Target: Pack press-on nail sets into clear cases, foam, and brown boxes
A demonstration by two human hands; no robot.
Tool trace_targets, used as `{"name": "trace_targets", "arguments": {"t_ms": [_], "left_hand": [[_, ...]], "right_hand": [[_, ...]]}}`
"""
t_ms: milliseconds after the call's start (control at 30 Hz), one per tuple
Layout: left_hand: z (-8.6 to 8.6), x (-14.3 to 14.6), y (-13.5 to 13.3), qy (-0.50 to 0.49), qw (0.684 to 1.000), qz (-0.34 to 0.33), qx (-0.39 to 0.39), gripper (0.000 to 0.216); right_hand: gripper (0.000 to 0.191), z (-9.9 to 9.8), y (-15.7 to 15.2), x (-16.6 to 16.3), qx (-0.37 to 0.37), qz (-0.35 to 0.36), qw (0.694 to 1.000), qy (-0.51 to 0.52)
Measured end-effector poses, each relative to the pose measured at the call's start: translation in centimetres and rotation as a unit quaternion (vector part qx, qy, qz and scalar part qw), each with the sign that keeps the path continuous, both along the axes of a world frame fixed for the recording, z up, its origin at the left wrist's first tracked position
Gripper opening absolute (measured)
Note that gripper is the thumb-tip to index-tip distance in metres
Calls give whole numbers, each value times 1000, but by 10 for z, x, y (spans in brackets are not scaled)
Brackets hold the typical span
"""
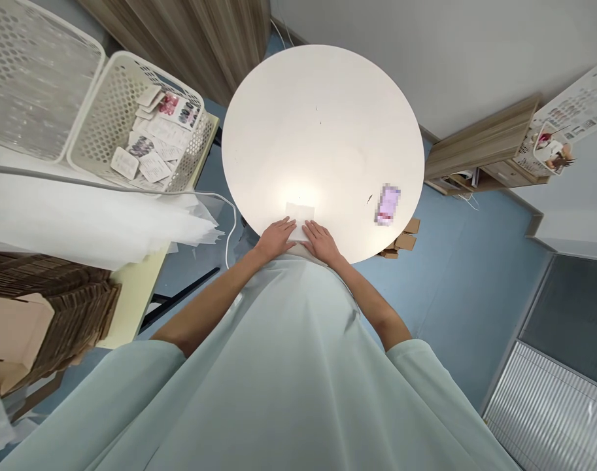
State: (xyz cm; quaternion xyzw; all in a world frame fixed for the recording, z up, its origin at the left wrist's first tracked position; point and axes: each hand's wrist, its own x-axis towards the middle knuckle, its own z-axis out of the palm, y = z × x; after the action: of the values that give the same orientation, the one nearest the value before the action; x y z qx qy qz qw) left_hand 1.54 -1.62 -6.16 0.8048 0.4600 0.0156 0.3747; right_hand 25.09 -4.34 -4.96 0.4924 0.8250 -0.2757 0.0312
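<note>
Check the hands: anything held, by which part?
No clear grip: left hand and right hand lie palm-down at the left and right edges of a white sheet on the round table. Whether they pinch it can't be told.

The round bench [322, 144] has a smooth, softly glossy white top. On it, at the near edge, lies a matt, paper-like sheet [301, 212]. Left of the bench are a perforated plastic basket [95, 131] of paper cards [125, 163] and rough-edged brown cardboard [82, 301]; beyond it, wood-grained panels [195, 33]; right of it, a smooth blue floor [455, 255] and a wood-grained cabinet [479, 140].
</note>
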Motion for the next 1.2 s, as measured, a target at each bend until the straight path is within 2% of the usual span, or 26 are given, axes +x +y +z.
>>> {"name": "trace_targets", "arguments": {"t_ms": [233,400,533,733,933,1067,1200], "left_hand": [[6,-1,28,-12,999,45,-8,43],[11,8,41,-9,992,114,-46,32],[6,17,52,19,983,171,-63,26],[-6,31,64,79,961,249,-91,23],[-9,46,64,94,929,344,-103,22],[-6,39,54,49,906,410,-98,37],[-1,29,38,28,866,485,-120,45]], "right_hand": [[50,18,31,4,-14,-12,1000,25],[47,28,49,-1,-36,-73,996,27],[46,26,66,-9,-32,-118,992,19],[47,13,89,-21,-21,-154,988,-9],[44,8,104,-29,-38,-144,989,-27],[39,10,103,-27,-37,-133,990,-34],[34,14,88,-33,-49,-168,980,-96]]}}
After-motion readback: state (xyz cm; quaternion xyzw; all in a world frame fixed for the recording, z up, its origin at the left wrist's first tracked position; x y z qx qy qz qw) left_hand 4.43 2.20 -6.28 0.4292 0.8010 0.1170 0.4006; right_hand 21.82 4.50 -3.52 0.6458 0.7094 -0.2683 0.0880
